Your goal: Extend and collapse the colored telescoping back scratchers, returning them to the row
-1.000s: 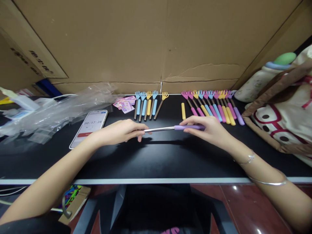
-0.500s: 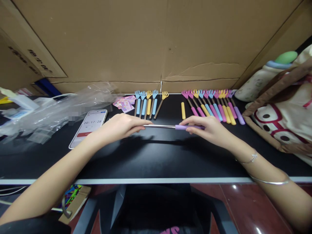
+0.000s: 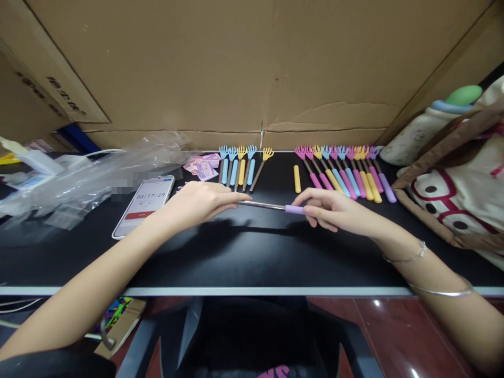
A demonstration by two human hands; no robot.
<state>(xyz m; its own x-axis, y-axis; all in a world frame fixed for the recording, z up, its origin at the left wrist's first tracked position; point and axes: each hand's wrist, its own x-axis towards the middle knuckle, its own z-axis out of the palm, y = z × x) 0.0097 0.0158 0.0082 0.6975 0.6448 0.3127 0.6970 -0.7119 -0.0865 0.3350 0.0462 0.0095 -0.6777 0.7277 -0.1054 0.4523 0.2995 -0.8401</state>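
Observation:
Between my hands, above the black table, stretches a back scratcher (image 3: 263, 205) with a metal rod and a purple handle grip (image 3: 294, 209). My left hand (image 3: 207, 202) is closed on the rod's left part; a bit of purple shows behind the knuckles, the head being mostly hidden. My right hand (image 3: 326, 210) pinches the purple grip between thumb and fingers. Beyond lie a yellow back scratcher (image 3: 261, 168) without a grip and several blue and yellow scratchers (image 3: 236, 165), with loose grips among them. A loose yellow grip (image 3: 297, 179) lies nearer my right hand.
At right is a row of scratchers with coloured grips (image 3: 346, 173), then a bottle (image 3: 417, 131) and a cloth bag (image 3: 452, 194). Left are a phone timer (image 3: 145, 202), plastic bags (image 3: 98, 173) and small printed cards (image 3: 202, 167). Cardboard (image 3: 189, 68) walls the back.
My right hand has shifted slightly right and its grip has loosened into a fingertip pinch near the purple grip's end. The rod now tilts down a little more to the right.

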